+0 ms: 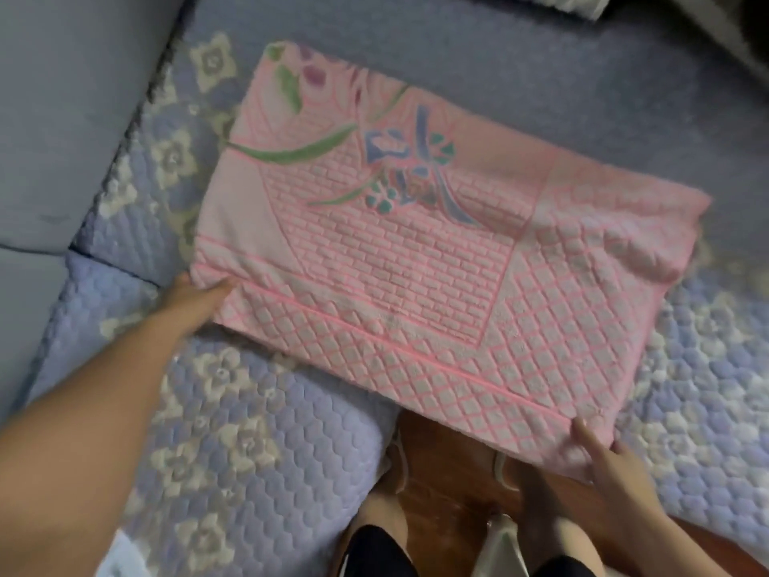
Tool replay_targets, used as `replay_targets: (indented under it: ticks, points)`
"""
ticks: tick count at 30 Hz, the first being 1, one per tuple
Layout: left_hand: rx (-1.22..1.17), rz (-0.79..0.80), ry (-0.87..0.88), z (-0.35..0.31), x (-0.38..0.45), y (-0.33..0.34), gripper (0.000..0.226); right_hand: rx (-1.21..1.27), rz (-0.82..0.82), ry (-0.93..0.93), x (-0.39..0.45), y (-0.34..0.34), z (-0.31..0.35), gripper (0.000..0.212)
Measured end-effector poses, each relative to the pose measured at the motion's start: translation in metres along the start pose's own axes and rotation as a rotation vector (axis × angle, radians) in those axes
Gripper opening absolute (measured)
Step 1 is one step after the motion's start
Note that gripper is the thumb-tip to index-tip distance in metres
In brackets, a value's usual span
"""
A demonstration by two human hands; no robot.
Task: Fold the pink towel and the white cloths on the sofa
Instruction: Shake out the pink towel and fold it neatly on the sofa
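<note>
Knees (pixel 383 535) in dark shorts show at the near edge, above a strip of brown wooden floor (pixel 453 447). Just beyond them, the right hand (pixel 611 464) grips the near right corner of the pink towel (pixel 416 264); its fingers (pixel 584 431) lie on top of the cloth, and the thumb cannot be seen clearly. On the left, a bare forearm reaches in to the left hand (pixel 195 297), which meets the towel's near left corner; its fingers (pixel 220 287) seem tucked at the edge, though motion blur hides whether they pinch it. That towel lies folded into a thick rectangle, slightly tilted, on the sofa seat. It has a raised brick pattern in the middle, a diamond grid along the near and right borders, and green leaves with blue and purple flowers toward the far side. Beneath it spreads a quilted lavender sofa cover (pixel 233 431) with pale flower shapes. Farther back the plain blue-grey sofa cushion (pixel 541 77) shows, and the sofa's padded arm (pixel 62 118) rises at far left.
</note>
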State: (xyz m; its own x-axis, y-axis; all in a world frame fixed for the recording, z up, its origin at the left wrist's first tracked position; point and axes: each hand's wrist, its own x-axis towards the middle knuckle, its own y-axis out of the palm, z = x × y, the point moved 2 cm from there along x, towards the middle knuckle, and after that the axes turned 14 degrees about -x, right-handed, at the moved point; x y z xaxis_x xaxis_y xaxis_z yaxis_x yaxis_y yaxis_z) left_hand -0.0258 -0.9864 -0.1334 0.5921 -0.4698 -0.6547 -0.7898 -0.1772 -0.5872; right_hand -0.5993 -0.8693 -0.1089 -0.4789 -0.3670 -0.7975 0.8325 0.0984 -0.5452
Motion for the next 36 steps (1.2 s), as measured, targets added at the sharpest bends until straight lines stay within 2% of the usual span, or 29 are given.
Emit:
replay_targets:
  ticks: [2, 4, 5, 6, 9, 11, 12, 15, 17, 19, 21, 24, 25, 26, 27, 28, 29, 30, 31, 32, 34, 35, 36]
  points:
    - [-0.033, 0.063, -0.002, 0.012, 0.024, -0.011, 0.084, 0.175, 0.079, 0.085, -0.007, 0.011, -0.007, 0.029]
    - [-0.161, 0.108, -0.065, 0.023, 0.040, -0.020, 0.103, 0.311, 0.158, 0.144, -0.017, 0.016, -0.009, 0.027]
    - [-0.240, 0.152, -0.082, 0.018, 0.032, -0.025, 0.101, 0.361, 0.190, 0.143, -0.021, 0.016, -0.010, 0.027]
    - [-0.289, 0.210, -0.087, 0.014, 0.025, -0.030, 0.089, 0.414, 0.203, 0.133, -0.026, 0.014, -0.007, 0.028]
    - [-0.412, 0.244, -0.060, -0.001, -0.007, -0.057, 0.045, 0.519, 0.211, 0.071, -0.049, 0.002, 0.003, 0.037]
    - [-0.463, 0.259, -0.045, 0.008, -0.022, -0.086, 0.035, 0.495, 0.228, 0.068, -0.073, -0.001, -0.002, 0.036]
    - [-0.403, 0.210, -0.016, 0.020, -0.025, -0.103, 0.038, 0.447, 0.251, 0.109, -0.085, 0.002, -0.009, 0.036]
    - [0.134, -0.021, 0.017, 0.072, -0.031, -0.137, 0.052, 0.307, 0.316, 0.261, -0.109, 0.031, -0.042, 0.030]
    - [0.331, -0.066, 0.006, 0.105, -0.035, -0.136, 0.052, 0.213, 0.318, 0.346, -0.117, 0.056, -0.059, 0.029]
    - [0.427, -0.085, -0.061, 0.131, -0.041, -0.130, 0.043, 0.184, 0.285, 0.425, -0.112, 0.080, -0.076, 0.032]
    - [0.558, -0.149, -0.047, 0.144, -0.048, -0.128, 0.040, 0.159, 0.214, 0.485, -0.103, 0.095, -0.087, 0.035]
    - [0.676, -0.264, 0.039, 0.132, -0.055, -0.125, 0.035, -0.168, -0.025, 0.467, -0.102, 0.101, -0.070, 0.053]
    - [0.607, -0.230, 0.036, 0.121, -0.061, -0.124, 0.041, -0.227, -0.070, 0.439, -0.114, 0.104, -0.053, 0.054]
    - [0.395, -0.174, 0.012, 0.100, -0.073, -0.122, 0.044, -0.169, -0.029, 0.405, -0.128, 0.112, -0.039, 0.046]
    - [0.065, -0.108, -0.044, 0.080, -0.084, -0.123, 0.041, -0.001, 0.126, 0.407, -0.149, 0.127, -0.024, 0.036]
    - [-0.312, -0.010, -0.157, 0.057, -0.098, -0.123, 0.032, 0.182, 0.372, 0.456, -0.172, 0.148, -0.010, 0.039]
    - [-0.611, 0.091, -0.246, 0.034, -0.112, -0.128, 0.022, 0.372, 0.632, 0.508, -0.202, 0.170, 0.009, 0.057]
    - [-0.813, 0.182, -0.264, 0.009, -0.123, -0.135, 0.018, 0.549, 0.840, 0.541, -0.224, 0.192, 0.020, 0.080]
    - [-0.942, 0.259, -0.236, -0.012, -0.129, -0.145, 0.024, 0.735, 0.958, 0.564, -0.241, 0.212, 0.028, 0.095]
    - [-1.031, 0.316, -0.188, -0.033, -0.134, -0.155, 0.046, 0.920, 1.012, 0.557, -0.254, 0.226, 0.038, 0.101]
    - [-1.155, 0.360, -0.084, -0.066, -0.132, -0.173, 0.093, 1.321, 0.952, 0.487, -0.253, 0.234, 0.053, 0.103]
    - [-1.192, 0.359, -0.049, -0.078, -0.128, -0.180, 0.099, 1.486, 0.884, 0.429, -0.244, 0.227, 0.060, 0.103]
    - [-1.218, 0.365, -0.024, -0.089, -0.122, -0.186, 0.091, 1.602, 0.823, 0.345, -0.229, 0.212, 0.067, 0.103]
